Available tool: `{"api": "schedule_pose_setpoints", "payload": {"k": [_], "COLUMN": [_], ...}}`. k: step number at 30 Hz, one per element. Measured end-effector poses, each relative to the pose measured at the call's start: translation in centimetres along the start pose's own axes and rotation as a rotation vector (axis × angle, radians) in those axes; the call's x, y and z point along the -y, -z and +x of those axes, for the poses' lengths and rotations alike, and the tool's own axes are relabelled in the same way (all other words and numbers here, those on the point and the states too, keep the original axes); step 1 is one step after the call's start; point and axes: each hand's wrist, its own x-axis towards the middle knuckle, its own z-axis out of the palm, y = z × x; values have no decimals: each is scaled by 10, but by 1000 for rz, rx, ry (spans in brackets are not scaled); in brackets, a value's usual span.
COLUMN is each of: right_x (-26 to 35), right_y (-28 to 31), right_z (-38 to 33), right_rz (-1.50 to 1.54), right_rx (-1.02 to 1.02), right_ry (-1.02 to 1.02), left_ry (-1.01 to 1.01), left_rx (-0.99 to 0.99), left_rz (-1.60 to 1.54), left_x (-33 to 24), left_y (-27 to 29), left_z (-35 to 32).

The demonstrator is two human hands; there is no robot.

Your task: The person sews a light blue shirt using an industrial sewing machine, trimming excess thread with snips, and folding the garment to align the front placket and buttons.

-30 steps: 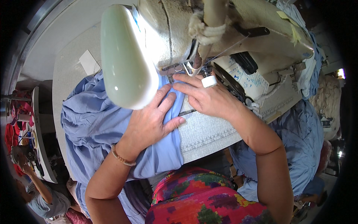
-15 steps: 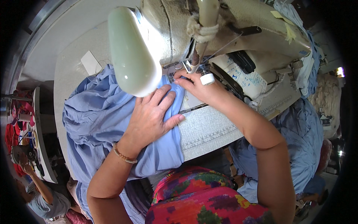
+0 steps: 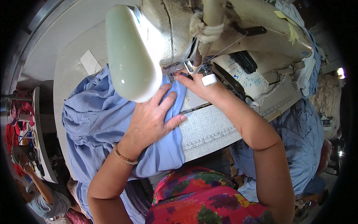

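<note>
Since the earliest frame the right hand has changed: its fingers, then stretched out flat by the needle area, are now drawn in and bent; the left hand lies almost where it was.

At the far left, one other person in a grey top (image 3: 50, 203) has one hand (image 3: 27, 169) raised near red cloth (image 3: 11, 140). One white tag (image 3: 90, 62) lies on the counter (image 3: 212, 128), just beyond one large bunched blue cloth (image 3: 93, 108). This cloth covers the counter's left part, its right edge running up to the needle area. One pale green lamp (image 3: 130, 52) hangs above it.

The left hand (image 3: 151, 117) is spread, palm down, on the cloth, gripping nothing visible; one beaded bracelet (image 3: 125, 156) circles its wrist. One sewing machine (image 3: 179, 33) spans the top. The right hand (image 3: 205, 89) is bent beside the needle area, near one white cap (image 3: 209, 80); a small dark thing shows at its fingers, but whether it is gripped I cannot tell. Further right are one marked paper (image 3: 259, 85), two yellow strips (image 3: 294, 34) on the machine and, below the counter, a heap of blue fabric (image 3: 298, 136).
</note>
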Motion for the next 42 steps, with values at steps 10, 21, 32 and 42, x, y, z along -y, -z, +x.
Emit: {"api": "schedule_pose_setpoints", "payload": {"k": [10, 21, 32, 42], "right_x": [-13, -9, -16, -11], "right_y": [-8, -5, -10, -9], "right_z": [-1, 4, 7, 11], "right_rz": [-62, -60, -86, -23], "right_rx": [-56, -62, -102, -122], "right_ry": [4, 32, 64, 146], "left_ry": [-2, -5, 21, 36], "left_rx": [-17, -53, -34, -40], "left_rz": [0, 10, 10, 23], "left_x": [1, 2, 0, 3], "left_y": [-2, -4, -3, -5], "left_z": [2, 6, 8, 8]}}
